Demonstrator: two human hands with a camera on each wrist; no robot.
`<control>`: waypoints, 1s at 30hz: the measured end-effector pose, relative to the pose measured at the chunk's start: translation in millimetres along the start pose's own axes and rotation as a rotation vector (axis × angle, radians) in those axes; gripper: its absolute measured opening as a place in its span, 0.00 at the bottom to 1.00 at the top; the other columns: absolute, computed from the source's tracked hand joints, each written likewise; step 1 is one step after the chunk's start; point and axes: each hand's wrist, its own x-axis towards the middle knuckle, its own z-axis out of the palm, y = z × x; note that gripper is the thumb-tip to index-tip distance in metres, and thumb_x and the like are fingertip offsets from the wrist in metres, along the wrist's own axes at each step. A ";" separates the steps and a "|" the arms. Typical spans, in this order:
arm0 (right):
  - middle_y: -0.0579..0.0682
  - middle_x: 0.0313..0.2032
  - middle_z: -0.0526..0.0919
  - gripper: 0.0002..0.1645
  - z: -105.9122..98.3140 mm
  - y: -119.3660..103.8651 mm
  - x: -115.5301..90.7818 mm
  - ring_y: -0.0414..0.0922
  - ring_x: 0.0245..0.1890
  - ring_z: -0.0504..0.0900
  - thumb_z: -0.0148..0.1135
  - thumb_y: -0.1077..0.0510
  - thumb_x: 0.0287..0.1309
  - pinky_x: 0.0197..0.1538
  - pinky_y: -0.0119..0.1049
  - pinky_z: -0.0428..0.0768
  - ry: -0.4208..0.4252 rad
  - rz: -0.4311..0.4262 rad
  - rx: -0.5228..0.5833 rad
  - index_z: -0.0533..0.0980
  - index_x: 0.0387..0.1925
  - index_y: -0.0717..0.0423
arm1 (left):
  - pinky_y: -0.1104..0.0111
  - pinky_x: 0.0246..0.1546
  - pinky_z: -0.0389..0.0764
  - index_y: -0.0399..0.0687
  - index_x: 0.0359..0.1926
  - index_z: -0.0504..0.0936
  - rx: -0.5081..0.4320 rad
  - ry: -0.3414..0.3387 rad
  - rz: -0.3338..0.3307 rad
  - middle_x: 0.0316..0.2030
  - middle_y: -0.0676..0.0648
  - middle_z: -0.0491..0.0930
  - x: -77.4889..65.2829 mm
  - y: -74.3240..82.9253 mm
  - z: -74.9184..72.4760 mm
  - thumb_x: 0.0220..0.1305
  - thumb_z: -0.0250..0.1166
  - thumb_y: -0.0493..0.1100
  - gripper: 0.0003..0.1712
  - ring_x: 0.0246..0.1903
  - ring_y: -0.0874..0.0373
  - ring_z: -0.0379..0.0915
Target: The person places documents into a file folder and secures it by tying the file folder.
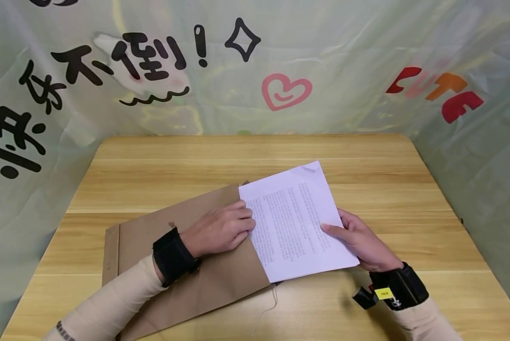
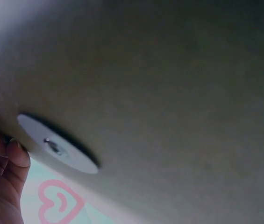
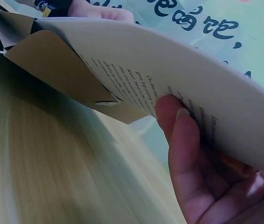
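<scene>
A brown kraft paper document envelope (image 1: 195,279) lies slanted on the table, its mouth facing right. Printed sheets of paper (image 1: 286,222) stick partway out of that mouth; the rest is hidden inside. My left hand (image 1: 220,227) lies over the envelope and pinches the edge of its mouth with curled fingers. The left wrist view shows a round white closure disc (image 2: 57,143) close to that hand. My right hand (image 1: 363,239) grips the sheets at their outer right edge, thumb on top and fingers beneath. Seen from below, the sheets (image 3: 136,51) bend slightly.
The wooden table (image 1: 408,189) extends beyond the envelope on all visible sides. A thin string (image 1: 275,296) hangs from the envelope's mouth. In the right wrist view, the envelope's flap (image 3: 61,70) hangs under the sheets. A printed curtain (image 1: 344,42) stands behind the table and along both sides.
</scene>
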 end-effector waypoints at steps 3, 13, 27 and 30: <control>0.50 0.50 0.88 0.21 3.2 1.2 3.0 0.49 0.45 0.90 0.49 0.60 0.77 0.41 0.46 0.87 -0.016 -0.006 0.011 0.64 0.67 0.52 | 0.72 0.34 0.62 0.49 0.26 0.75 0.003 0.001 -0.002 0.24 0.54 0.65 0.2 0.0 0.2 0.64 0.58 0.31 0.11 0.32 0.58 0.60; 0.49 0.50 0.88 0.24 12.8 4.3 11.4 0.48 0.45 0.90 0.50 0.60 0.76 0.41 0.45 0.87 -0.023 -0.005 0.010 0.62 0.69 0.56 | 0.72 0.33 0.62 0.49 0.27 0.77 0.008 -0.003 -0.009 0.25 0.54 0.67 1.3 0.3 -0.6 0.65 0.59 0.32 0.11 0.32 0.58 0.60; 0.49 0.50 0.87 0.28 22.4 7.7 20.5 0.48 0.45 0.90 0.49 0.60 0.76 0.41 0.45 0.87 -0.047 -0.013 0.002 0.58 0.72 0.62 | 0.71 0.35 0.62 0.49 0.25 0.74 0.016 0.003 0.010 0.23 0.54 0.65 5.4 2.0 -0.5 0.64 0.59 0.32 0.12 0.31 0.58 0.59; 0.48 0.50 0.87 0.28 25.0 8.0 22.6 0.48 0.45 0.90 0.50 0.60 0.76 0.41 0.45 0.87 -0.040 -0.008 0.000 0.58 0.71 0.62 | 0.71 0.34 0.62 0.49 0.25 0.74 0.017 0.007 0.012 0.23 0.54 0.66 6.1 2.3 -0.7 0.64 0.59 0.32 0.12 0.31 0.58 0.59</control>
